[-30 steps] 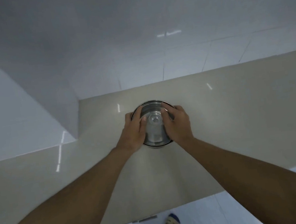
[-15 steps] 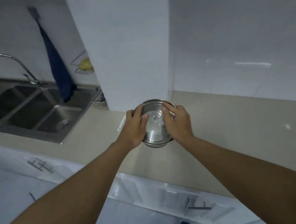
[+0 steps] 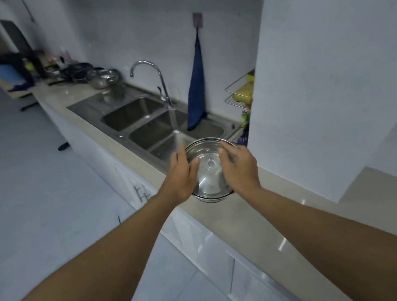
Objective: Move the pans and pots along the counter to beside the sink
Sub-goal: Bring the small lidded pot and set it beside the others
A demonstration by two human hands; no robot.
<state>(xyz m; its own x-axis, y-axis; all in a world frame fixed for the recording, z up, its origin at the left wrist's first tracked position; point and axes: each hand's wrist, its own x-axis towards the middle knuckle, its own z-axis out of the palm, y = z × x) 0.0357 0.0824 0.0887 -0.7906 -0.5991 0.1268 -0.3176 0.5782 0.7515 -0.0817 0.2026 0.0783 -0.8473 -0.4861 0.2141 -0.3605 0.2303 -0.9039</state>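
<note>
Steel, round and shiny, the lidded pot [image 3: 209, 174] is gripped from both sides: the left hand [image 3: 182, 176] presses its rim on the left, the right hand [image 3: 239, 170] on the right, fingers [image 3: 227, 150] curled over the domed lid with its small centre knob. The pot is held over the pale, smooth stone tabletop [image 3: 247, 222], at its near stretch just before the sink [image 3: 154, 128]; whether it touches the surface cannot be told. White glossy cabinet fronts run below. Beyond the pot lies the double-basin stainless sink with a curved chrome tap [image 3: 151, 80], and a dark blue cloth [image 3: 196, 85] hangs from a wall hook into it. A wire rack [image 3: 239, 94] sits at the pillar. Farther along, beyond the sink, metal bowls [image 3: 104, 78] and dark pans [image 3: 76, 71] are clustered together.
</note>
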